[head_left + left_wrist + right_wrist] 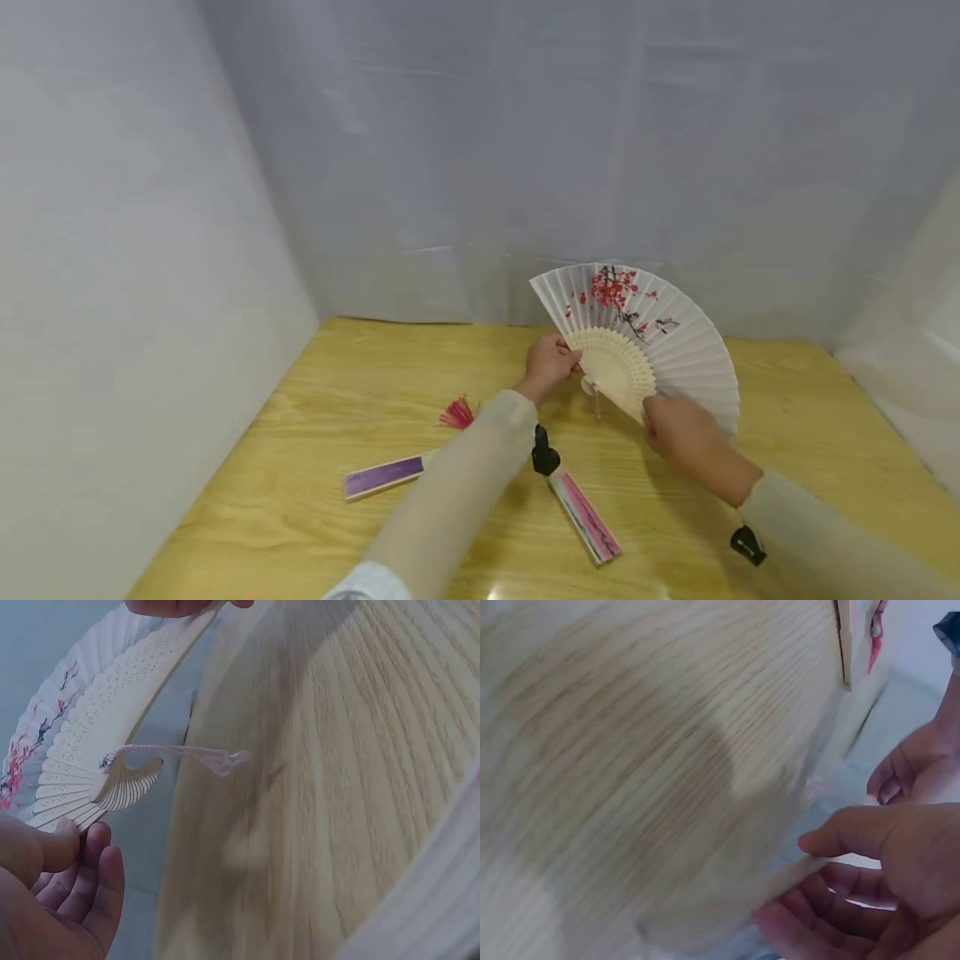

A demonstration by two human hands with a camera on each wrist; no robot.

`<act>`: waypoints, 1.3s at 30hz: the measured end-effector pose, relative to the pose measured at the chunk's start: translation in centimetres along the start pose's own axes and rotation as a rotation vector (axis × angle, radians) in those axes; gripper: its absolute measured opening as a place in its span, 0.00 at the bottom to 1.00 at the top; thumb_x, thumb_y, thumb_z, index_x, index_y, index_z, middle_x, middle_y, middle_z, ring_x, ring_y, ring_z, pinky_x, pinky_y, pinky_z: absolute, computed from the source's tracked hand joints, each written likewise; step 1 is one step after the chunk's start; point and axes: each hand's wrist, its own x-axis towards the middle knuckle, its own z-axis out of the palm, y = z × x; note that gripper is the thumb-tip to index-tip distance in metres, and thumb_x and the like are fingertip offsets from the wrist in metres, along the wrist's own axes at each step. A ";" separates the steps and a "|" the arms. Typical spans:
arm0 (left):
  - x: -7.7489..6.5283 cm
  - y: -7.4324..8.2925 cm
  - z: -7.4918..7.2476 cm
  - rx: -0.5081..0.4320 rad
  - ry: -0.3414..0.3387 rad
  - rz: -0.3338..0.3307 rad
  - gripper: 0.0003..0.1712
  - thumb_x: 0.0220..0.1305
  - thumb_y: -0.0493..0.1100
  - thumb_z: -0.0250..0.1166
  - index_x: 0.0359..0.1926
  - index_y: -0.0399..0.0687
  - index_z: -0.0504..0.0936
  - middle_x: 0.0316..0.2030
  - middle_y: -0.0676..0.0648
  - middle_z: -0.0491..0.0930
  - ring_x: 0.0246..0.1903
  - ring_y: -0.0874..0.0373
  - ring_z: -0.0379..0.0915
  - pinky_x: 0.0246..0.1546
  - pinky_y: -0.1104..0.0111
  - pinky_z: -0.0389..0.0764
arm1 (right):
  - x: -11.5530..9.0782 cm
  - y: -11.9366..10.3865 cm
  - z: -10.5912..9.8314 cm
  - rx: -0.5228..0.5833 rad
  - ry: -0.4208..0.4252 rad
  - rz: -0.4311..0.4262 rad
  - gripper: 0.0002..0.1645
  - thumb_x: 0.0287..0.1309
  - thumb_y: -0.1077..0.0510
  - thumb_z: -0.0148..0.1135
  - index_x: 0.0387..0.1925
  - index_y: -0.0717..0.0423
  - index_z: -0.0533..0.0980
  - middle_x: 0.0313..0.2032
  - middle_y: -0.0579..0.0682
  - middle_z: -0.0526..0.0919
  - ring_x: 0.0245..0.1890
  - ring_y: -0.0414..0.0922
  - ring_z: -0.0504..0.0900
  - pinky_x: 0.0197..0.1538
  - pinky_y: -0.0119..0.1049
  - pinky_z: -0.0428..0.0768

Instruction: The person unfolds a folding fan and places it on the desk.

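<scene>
A white folding fan [678, 337] with red blossoms and dark branches is spread wide above the far right part of the table. My left hand [553, 360] pinches its left outer rib between thumb and fingers, near the pale pierced ribs. At the opposite edge, my right hand [686, 433] grips the other outer rib with the thumb on top. From the pivot dangles a thin pinkish cord [187, 752], seen best in the left wrist view. The right wrist view shows the fan blurred and partly hidden behind the fingers.
A folded fan with a purple face [386, 477] lies on the wooden table [300, 433] at left. Close to it is a pink tassel [457, 412], partly behind the left sleeve. Another folded fan, pink and white [588, 517], lies between the forearms. Grey cloth [450, 167] hangs behind.
</scene>
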 end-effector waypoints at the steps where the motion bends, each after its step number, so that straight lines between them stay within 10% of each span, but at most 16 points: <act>1: 0.0 0.3 0.3 0.038 -0.004 0.015 0.10 0.65 0.38 0.65 0.28 0.38 0.77 0.30 0.39 0.85 0.30 0.46 0.84 0.26 0.67 0.82 | -0.1 0.0 0.0 0.004 -0.010 -0.009 0.17 0.46 0.69 0.66 0.19 0.53 0.66 0.17 0.46 0.68 0.18 0.44 0.67 0.20 0.38 0.68; 11: -0.8 2.8 3.8 0.311 -0.021 0.105 0.06 0.63 0.41 0.67 0.33 0.41 0.86 0.28 0.49 0.84 0.27 0.58 0.76 0.26 0.72 0.73 | -1.8 -1.0 0.2 -0.009 -0.139 -0.009 0.18 0.42 0.71 0.65 0.35 0.64 0.67 0.17 0.52 0.70 0.17 0.49 0.71 0.18 0.41 0.71; 22: -2.4 1.3 6.8 0.215 -0.121 0.073 0.08 0.60 0.36 0.68 0.25 0.39 0.83 0.22 0.50 0.80 0.22 0.60 0.69 0.23 0.71 0.69 | -3.6 -3.4 0.1 -0.015 -0.284 0.052 0.37 0.51 0.71 0.61 0.63 0.73 0.59 0.19 0.56 0.74 0.17 0.52 0.73 0.20 0.45 0.74; 32: -3.3 -0.1 8.2 0.214 -0.160 0.016 0.09 0.55 0.35 0.70 0.40 0.42 0.85 0.34 0.49 0.84 0.36 0.54 0.77 0.37 0.67 0.78 | -3.5 -3.8 -0.6 0.105 -0.430 0.086 0.39 0.49 0.68 0.63 0.61 0.79 0.60 0.25 0.61 0.75 0.23 0.53 0.75 0.25 0.48 0.76; 39: -3.7 0.3 8.1 0.294 -0.336 0.041 0.22 0.55 0.30 0.66 0.52 0.45 0.79 0.47 0.48 0.81 0.41 0.58 0.73 0.36 0.68 0.79 | -3.0 -3.2 -0.7 0.187 -0.479 0.095 0.47 0.39 0.68 0.69 0.62 0.79 0.60 0.23 0.55 0.71 0.21 0.48 0.71 0.21 0.42 0.72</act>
